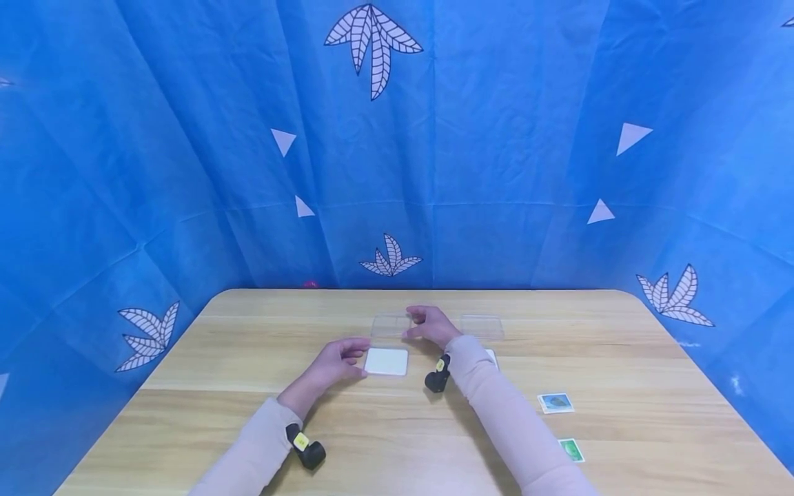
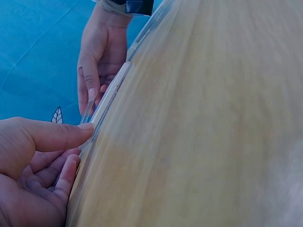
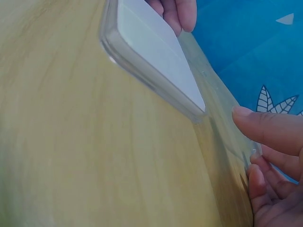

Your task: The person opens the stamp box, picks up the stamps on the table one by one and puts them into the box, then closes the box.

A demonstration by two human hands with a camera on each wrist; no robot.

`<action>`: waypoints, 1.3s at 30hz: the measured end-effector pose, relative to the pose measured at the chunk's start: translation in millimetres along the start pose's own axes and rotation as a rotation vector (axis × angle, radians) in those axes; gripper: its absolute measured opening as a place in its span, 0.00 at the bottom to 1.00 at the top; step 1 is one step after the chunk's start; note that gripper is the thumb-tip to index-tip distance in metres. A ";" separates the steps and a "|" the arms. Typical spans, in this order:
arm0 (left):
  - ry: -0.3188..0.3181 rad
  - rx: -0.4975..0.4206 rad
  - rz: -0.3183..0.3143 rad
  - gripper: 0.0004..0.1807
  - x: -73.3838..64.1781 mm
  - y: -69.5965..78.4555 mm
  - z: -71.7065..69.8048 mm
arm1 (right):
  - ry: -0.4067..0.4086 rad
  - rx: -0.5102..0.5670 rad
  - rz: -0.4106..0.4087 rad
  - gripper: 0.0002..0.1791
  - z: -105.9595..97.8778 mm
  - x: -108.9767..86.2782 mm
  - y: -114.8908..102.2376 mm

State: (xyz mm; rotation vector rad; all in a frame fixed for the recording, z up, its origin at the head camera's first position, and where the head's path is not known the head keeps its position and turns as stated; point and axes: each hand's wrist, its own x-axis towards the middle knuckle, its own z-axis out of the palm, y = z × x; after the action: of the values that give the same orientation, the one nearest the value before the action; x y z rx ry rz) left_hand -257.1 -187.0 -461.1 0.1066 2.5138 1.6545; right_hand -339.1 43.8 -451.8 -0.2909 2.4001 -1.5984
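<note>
A clear plastic card case (image 1: 387,362) holding a stack of white-faced cards lies flat near the middle of the table. My left hand (image 1: 338,362) grips its left side, the thumb at the near corner and the fingers at the far one; in the left wrist view the thumb tip presses the case edge. Just beyond lies a transparent lid (image 1: 389,325), its right side held between the thumb and fingers of my right hand (image 1: 431,326). From the right wrist, the white card stack (image 3: 156,42) stands out while the lid is barely visible.
Another clear lid (image 1: 482,327) lies right of my right hand. Partly behind my right sleeve is a second white-topped case (image 1: 492,357). A blue picture card (image 1: 556,403) and a green one (image 1: 571,450) lie at the right. A blue curtain (image 1: 496,138) hangs behind the wooden table (image 1: 260,331).
</note>
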 end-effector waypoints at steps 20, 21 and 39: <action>-0.001 0.007 0.003 0.32 -1.0 -0.1 1.0 | 0.013 0.007 -0.010 0.36 2.6 -5.0 -1.8; -0.004 0.003 0.006 0.32 -0.9 -0.5 0.9 | 0.014 0.006 -0.013 0.36 2.6 -5.0 -1.8; -0.016 -0.016 0.053 0.33 -3.2 -1.0 0.0 | 0.006 0.053 -0.054 0.35 -12.3 -15.9 -0.6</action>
State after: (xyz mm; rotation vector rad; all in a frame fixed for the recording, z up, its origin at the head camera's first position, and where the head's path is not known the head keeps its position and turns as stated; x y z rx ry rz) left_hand -254.0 -187.8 -461.8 0.1853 2.5064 1.6859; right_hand -327.7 59.0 -445.2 -0.3449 2.3687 -1.6855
